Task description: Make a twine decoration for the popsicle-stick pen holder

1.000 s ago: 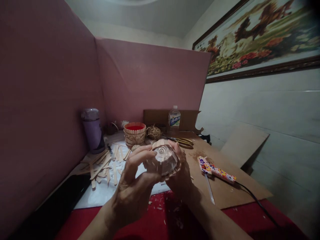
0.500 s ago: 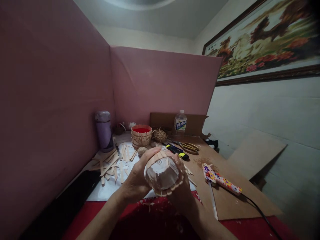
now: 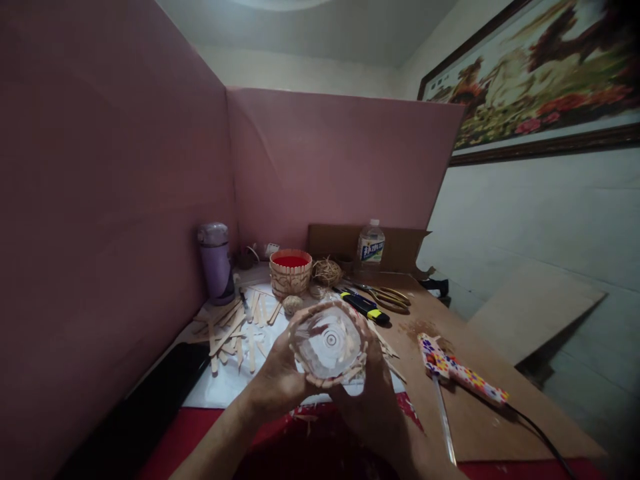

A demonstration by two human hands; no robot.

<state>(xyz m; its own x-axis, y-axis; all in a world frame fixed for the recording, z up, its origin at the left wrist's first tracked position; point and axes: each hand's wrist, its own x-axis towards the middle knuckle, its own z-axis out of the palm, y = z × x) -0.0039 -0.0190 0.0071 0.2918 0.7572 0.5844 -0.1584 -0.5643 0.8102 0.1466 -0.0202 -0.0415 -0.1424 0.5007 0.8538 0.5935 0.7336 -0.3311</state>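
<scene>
Between both hands is a clear plastic cup (image 3: 327, 340) with wooden craft sticks around its side, its round clear base facing me. My left hand (image 3: 280, 367) wraps the cup's left side. On the right, my right hand (image 3: 373, 373) grips the other side, with its fingers partly hidden behind the cup. Just beyond stand a finished-looking stick-covered pot (image 3: 291, 277) with a red inside and a small ball of twine (image 3: 293, 305). Loose craft sticks (image 3: 235, 337) lie to the left on white paper (image 3: 200, 393).
A purple bottle (image 3: 216, 267) stands at left, near a black flat object (image 3: 165, 393). Behind are a fibre bundle (image 3: 327, 272) and a clear bottle (image 3: 371, 247). Right of the cup lie a utility knife (image 3: 365, 307), scissors (image 3: 387, 297), and a flowered glue gun (image 3: 460, 373) with a cord.
Both hands have tipped the cup, so its base now faces me more squarely and less of the stick-covered side shows. The whole view has shifted slightly.
</scene>
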